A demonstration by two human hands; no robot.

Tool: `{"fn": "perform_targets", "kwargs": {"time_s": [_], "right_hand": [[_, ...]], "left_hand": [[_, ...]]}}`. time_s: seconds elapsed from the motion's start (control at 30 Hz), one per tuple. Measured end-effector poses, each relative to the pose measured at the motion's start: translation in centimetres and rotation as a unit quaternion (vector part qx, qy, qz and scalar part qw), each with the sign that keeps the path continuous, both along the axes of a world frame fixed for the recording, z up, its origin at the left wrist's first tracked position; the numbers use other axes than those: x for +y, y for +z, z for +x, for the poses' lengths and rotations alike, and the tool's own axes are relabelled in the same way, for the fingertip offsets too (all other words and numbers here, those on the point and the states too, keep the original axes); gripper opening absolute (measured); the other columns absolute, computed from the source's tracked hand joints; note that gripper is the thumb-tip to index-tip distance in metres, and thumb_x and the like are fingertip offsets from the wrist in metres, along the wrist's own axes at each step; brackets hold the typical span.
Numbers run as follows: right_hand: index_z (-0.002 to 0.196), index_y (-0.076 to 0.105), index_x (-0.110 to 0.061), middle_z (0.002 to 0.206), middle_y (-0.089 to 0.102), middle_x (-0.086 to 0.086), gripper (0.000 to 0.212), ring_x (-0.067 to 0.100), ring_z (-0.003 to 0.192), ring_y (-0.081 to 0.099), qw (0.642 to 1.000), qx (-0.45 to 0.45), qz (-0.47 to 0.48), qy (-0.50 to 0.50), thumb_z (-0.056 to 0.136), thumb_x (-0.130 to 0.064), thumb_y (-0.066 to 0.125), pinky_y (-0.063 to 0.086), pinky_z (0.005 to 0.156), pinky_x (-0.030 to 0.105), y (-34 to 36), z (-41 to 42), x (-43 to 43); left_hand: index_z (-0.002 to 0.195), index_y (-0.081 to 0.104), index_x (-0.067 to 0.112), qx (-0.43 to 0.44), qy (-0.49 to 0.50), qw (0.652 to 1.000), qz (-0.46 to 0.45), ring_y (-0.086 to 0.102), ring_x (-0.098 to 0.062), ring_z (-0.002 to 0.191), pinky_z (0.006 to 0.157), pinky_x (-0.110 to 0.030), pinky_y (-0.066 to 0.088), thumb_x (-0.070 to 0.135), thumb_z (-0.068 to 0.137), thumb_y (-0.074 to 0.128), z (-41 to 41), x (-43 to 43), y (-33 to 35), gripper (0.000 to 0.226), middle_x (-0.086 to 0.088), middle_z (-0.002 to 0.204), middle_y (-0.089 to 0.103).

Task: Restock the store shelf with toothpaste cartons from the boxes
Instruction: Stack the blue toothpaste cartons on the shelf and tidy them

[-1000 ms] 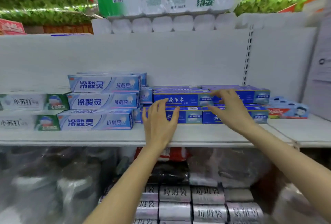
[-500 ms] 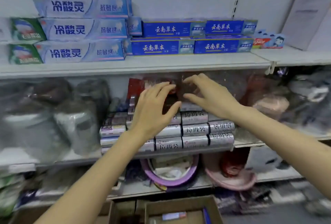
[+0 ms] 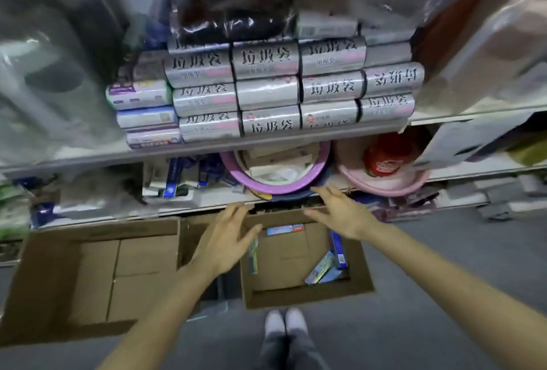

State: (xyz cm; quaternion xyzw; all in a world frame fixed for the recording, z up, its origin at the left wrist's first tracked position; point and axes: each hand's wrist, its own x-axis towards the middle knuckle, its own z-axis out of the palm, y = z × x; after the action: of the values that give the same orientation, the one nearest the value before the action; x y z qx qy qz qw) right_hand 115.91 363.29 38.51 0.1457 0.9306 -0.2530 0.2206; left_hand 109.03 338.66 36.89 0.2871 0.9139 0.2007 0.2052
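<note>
Head cam looks straight down at an open cardboard box on the floor, with the person's shoes just at its 6 o'clock. So the toothpaste cartons are all in that box. 1 blue carton leans on the 3 o'clock wall and 1 lies tilted in the 4 o'clock corner. Another stands along the 9 o'clock wall, and 1 sits against the far wall at 12 o'clock.

Left hand hovers over the box's 9 o'clock wall, fingers spread, nothing in it. Right hand is over the rim around 12 to 1 o'clock, fingers stretched out and apart, also holding nothing. Can't tell if either one actually touches the cardboard.

A bigger box sits at 9 o'clock of the first. Up toward 12 o'clock, silver bag rolls are stacked on a shelf. A purple basin and a pink basin sit on the level under it.
</note>
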Motion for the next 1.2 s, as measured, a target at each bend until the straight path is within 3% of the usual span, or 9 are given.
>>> {"fn": "perform_targets", "kwargs": {"time_s": [0.13,0.27,0.33,0.43,0.53,0.63,0.73,1.03,1.2], "right_hand": [[0.140,0.040,-0.012,0.137,0.042,0.015,0.058,0.030,0.126,0.045,0.985,-0.027,-0.075,-0.152,0.092,-0.041,0.055,0.037,0.102,0.033,-8.0,2.8,0.6],[0.122,0.055,-0.003,0.102,0.056,0.015,0.046,0.023,0.089,0.055,0.916,-0.101,-0.155,-0.357,0.091,-0.037,0.060,0.036,0.068,0.024,-17.3,7.6,0.3],[0.113,0.060,-0.005,0.093,0.057,0.014,0.043,0.021,0.077,0.053,0.884,-0.117,-0.180,-0.416,0.089,-0.041,0.062,0.034,0.063,0.025,-22.1,9.6,0.2],[0.120,0.060,-0.005,0.113,0.063,0.016,0.048,0.032,0.105,0.058,0.831,-0.125,-0.199,-0.505,0.088,-0.041,0.063,0.035,0.077,0.026,-28.2,11.1,0.3],[0.124,0.059,-0.001,0.115,0.062,0.011,0.049,0.025,0.106,0.057,0.788,-0.120,-0.235,-0.556,0.089,-0.035,0.063,0.036,0.079,0.025,-33.9,10.9,0.8],[0.127,0.054,0.001,0.125,0.059,0.016,0.053,0.028,0.113,0.055,0.768,-0.117,-0.241,-0.582,0.090,-0.035,0.063,0.039,0.090,0.028,-39.6,10.2,0.8],[0.131,0.050,0.002,0.132,0.053,0.021,0.059,0.034,0.124,0.048,0.767,-0.119,-0.226,-0.588,0.089,-0.038,0.062,0.038,0.105,0.036,-44.6,9.5,0.3],[0.143,0.035,-0.005,0.139,0.047,0.017,0.084,0.032,0.130,0.043,0.708,-0.080,-0.188,-0.676,0.079,-0.043,0.072,0.036,0.107,0.036,-51.1,9.8,-0.2],[0.140,0.040,-0.003,0.133,0.053,0.014,0.102,0.032,0.126,0.048,0.666,-0.092,-0.200,-0.713,0.061,-0.053,0.081,0.045,0.102,0.043,-53.2,9.5,1.1]], "left_hand": [[0.140,0.044,0.022,-0.111,0.097,0.989,0.025,0.045,-0.019,0.128,0.099,-0.031,0.040,0.041,0.098,0.046,2.6,0.2,-6.4,0.045,0.000,0.137,0.043],[0.136,0.049,0.018,-0.202,0.150,0.968,-0.019,0.052,-0.026,0.120,0.097,-0.033,0.043,0.036,0.098,0.049,6.0,0.9,-13.6,0.042,-0.006,0.135,0.048],[0.137,0.049,0.017,-0.227,0.145,0.962,-0.046,0.052,-0.027,0.120,0.097,-0.032,0.043,0.036,0.097,0.050,6.7,1.6,-17.4,0.044,-0.008,0.136,0.050],[0.137,0.050,0.018,-0.256,0.161,0.950,-0.071,0.051,-0.026,0.125,0.101,-0.031,0.041,0.037,0.097,0.050,6.6,3.4,-22.8,0.044,-0.006,0.137,0.054],[0.130,0.055,0.020,-0.283,0.204,0.935,-0.058,0.055,-0.020,0.117,0.095,-0.027,0.041,0.035,0.098,0.050,6.0,5.7,-28.3,0.036,-0.002,0.127,0.060],[0.125,0.058,0.017,-0.316,0.207,0.924,-0.057,0.055,-0.014,0.105,0.087,-0.023,0.040,0.032,0.097,0.052,6.3,7.7,-34.4,0.032,-0.002,0.120,0.059],[0.128,0.056,0.018,-0.346,0.165,0.921,-0.075,0.054,-0.018,0.115,0.089,-0.023,0.041,0.035,0.097,0.052,7.1,9.4,-40.0,0.035,-0.002,0.126,0.054],[0.123,0.059,0.022,-0.423,0.214,0.881,-0.002,0.049,-0.006,0.100,0.090,-0.027,0.043,0.038,0.097,0.049,8.6,12.6,-47.8,0.031,0.008,0.113,0.055],[0.106,0.057,0.038,-0.448,0.250,0.858,0.017,0.051,-0.012,0.119,0.108,-0.040,0.039,0.045,0.096,0.049,9.0,13.3,-50.1,0.015,0.009,0.122,0.055]]}}
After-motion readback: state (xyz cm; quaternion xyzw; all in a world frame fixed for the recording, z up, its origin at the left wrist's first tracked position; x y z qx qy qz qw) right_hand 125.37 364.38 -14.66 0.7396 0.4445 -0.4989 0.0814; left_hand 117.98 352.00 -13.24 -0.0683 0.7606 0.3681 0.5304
